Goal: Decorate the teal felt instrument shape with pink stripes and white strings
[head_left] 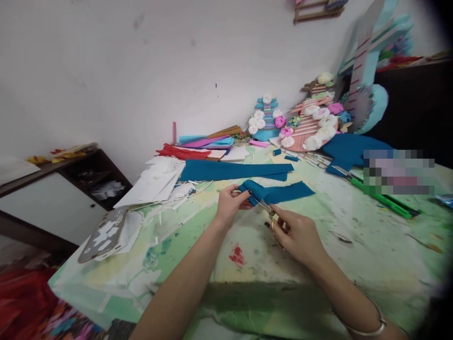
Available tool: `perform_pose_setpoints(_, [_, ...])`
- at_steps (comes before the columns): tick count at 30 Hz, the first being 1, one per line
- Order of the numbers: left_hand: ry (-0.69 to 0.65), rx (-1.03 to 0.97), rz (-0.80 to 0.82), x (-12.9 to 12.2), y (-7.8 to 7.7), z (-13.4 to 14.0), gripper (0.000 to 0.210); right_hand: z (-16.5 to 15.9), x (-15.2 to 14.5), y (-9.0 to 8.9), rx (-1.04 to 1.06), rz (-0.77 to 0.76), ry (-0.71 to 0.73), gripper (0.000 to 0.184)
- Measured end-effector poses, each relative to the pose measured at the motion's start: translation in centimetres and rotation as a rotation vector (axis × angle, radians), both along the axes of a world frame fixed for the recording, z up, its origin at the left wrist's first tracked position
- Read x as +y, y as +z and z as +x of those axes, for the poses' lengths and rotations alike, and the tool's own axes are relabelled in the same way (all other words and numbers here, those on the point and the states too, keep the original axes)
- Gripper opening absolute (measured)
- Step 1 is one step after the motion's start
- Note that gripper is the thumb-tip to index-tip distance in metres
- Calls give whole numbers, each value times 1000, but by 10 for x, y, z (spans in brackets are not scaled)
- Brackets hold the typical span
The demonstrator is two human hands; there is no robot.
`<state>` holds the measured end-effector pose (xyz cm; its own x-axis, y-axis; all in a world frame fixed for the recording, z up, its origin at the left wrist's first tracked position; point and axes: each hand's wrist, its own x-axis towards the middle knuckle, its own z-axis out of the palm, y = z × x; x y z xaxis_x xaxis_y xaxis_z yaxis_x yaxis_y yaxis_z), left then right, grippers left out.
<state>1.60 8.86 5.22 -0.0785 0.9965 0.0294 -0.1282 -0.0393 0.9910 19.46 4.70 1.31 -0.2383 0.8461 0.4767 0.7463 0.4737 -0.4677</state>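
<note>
My left hand point(231, 200) pinches one end of a blue crepe paper strip point(288, 192) between thumb and fingers, above the table. In my right hand point(295, 231) is a pair of scissors point(272, 213), fingers closed around its gold-coloured handles. The scissor blades point up and left and meet the blue strip close to my left fingertips. The strip's other end stretches out to the right. Behind it lies a longer blue piece point(230, 171), flat on the table.
A green utility knife point(385, 196) lies at right by a large blue sheet point(357, 146). White papers point(152, 182) and a phone point(103, 235) are at left on the stained tablecloth point(198, 250). Flower-decorated guitar crafts point(311, 125) stand by the wall.
</note>
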Motion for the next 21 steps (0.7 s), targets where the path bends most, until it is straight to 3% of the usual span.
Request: perform_pose_setpoints(21, [-88, -102, 2, 0, 0, 1, 30, 0, -2, 0, 35, 66, 7, 43])
